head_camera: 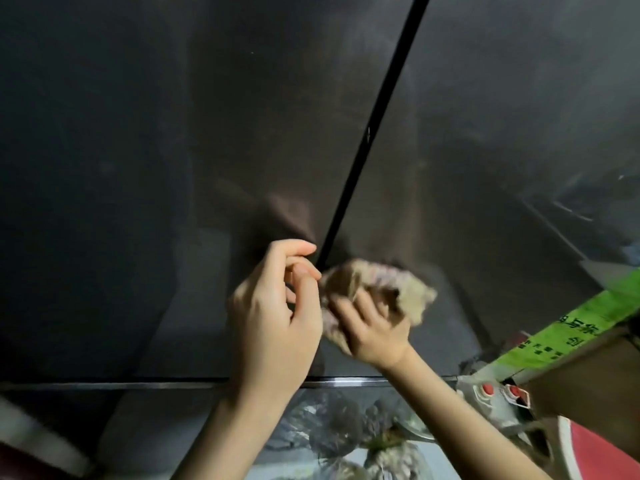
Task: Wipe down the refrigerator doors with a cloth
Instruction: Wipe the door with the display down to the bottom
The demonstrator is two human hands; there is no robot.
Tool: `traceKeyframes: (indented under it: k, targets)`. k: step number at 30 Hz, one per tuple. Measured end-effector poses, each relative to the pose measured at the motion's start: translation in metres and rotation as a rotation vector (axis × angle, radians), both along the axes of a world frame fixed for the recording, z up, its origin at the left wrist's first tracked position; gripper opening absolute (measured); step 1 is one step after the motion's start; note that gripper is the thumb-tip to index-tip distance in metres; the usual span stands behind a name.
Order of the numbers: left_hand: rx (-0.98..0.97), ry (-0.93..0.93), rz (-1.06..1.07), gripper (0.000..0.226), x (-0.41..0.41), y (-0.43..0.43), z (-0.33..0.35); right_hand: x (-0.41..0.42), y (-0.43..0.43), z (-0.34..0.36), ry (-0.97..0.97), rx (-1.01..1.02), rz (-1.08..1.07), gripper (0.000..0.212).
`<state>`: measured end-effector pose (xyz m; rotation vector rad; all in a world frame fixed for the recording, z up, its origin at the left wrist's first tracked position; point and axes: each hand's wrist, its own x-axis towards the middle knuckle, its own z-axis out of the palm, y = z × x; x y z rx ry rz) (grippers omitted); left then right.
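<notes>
Cardboard box [588, 386], plastic bags [339, 420]

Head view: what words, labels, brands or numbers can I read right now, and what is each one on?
Green strip at the right edge: dark printed characters in two rows, turned sideways and blurred; too unclear to quote.
Refrigerator doors: no brand, label or number shows on them.
Nothing else in this view carries readable text.

A domestic kitchen is indicated: dark, glossy refrigerator doors [173, 133] are seen close up, bagged food [343, 424] is kept below, and a taped cardboard box [581, 386] is stored alongside.
</notes>
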<state>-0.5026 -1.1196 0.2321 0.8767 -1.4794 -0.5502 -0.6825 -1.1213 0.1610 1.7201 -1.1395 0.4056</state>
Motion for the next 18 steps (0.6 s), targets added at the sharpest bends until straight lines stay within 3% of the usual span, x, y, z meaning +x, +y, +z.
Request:
traceKeyframes:
  k: [2,4,7,11,14,18]
  targets:
    - [-0.006,-0.047,0.005,0.023,0.001,0.001,-0.002,-0.020,0.016,-0.021,0.072,0.252,-0.008,0.032]
    - [-0.016,-0.056,0.002,0.023,0.001,0.004,-0.003,-0.038,0.026,-0.011,0.083,0.306,0.024,0.034]
    - [0.000,-0.001,-0.016,0.022,-0.004,0.007,-0.002,-0.045,0.021,0.061,-0.003,0.010,0.097,0.039]
    - [-0.015,-0.006,-0.013,0.023,-0.019,0.012,0.003,-0.048,0.001,0.146,-0.184,-0.303,0.027,0.054]
    - [-0.033,-0.029,0.017,0.025,-0.026,0.014,0.003,-0.046,-0.001,0.102,-0.202,-0.283,-0.007,0.054]
    - [0.000,-0.055,0.051,0.026,-0.039,0.018,0.000,-0.077,0.023,-0.010,0.103,0.045,0.002,0.032]
